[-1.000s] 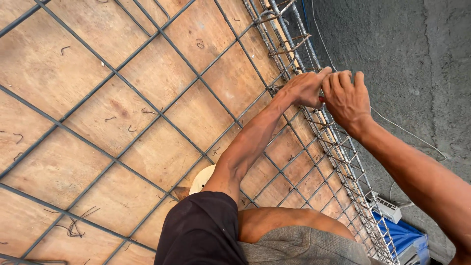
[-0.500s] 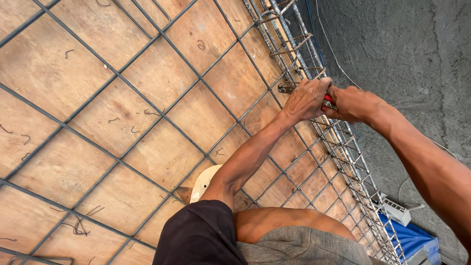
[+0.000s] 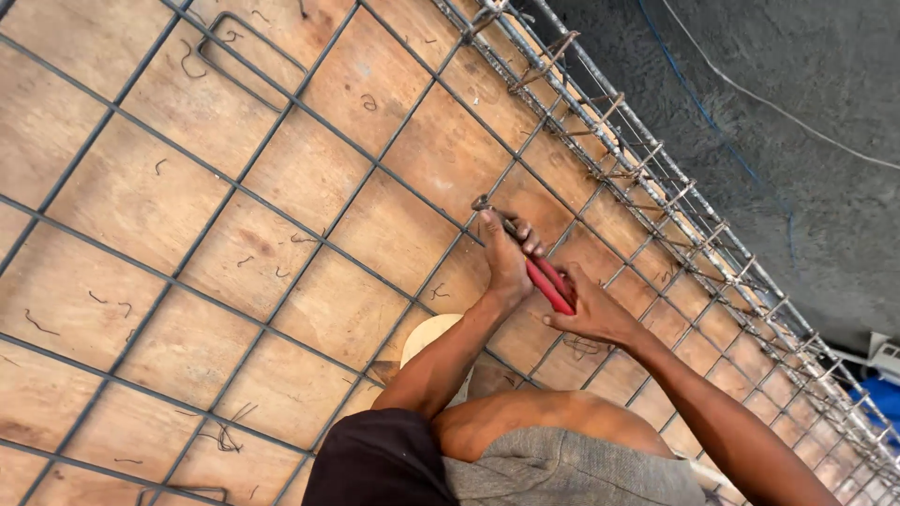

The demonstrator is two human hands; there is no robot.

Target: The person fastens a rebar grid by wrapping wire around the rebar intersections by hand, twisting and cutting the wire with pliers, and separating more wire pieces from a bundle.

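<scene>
Both hands meet over a crossing of the rebar grid (image 3: 281,150), which lies on plywood formwork (image 3: 141,197). The left hand (image 3: 506,255) is closed around the upper part of the red-handled pliers (image 3: 548,281), near the metal jaws, whose tip sits at a bar crossing just above the thumb. The right hand (image 3: 589,314) grips the red handles from below, fingers curled round them. The pliers thus lie slanted between the two hands, tip up-left and handles down-right.

Beyond the hands, up and to the right, a rebar beam cage (image 3: 656,187) with close-set stirrups runs diagonally along the formwork's edge; past it drops a rough grey concrete surface (image 3: 750,56) crossed by a blue cable (image 3: 722,141). At the far right edge, well apart from the right hand, a blue patch (image 3: 886,398) shows beside a pale boxy object. A rectangular bent stirrup (image 3: 248,61) rests on the grid far above and left of the left hand. Short tie-wire scraps (image 3: 220,436) litter the plywood to the left, where the open squares lie wide.
</scene>
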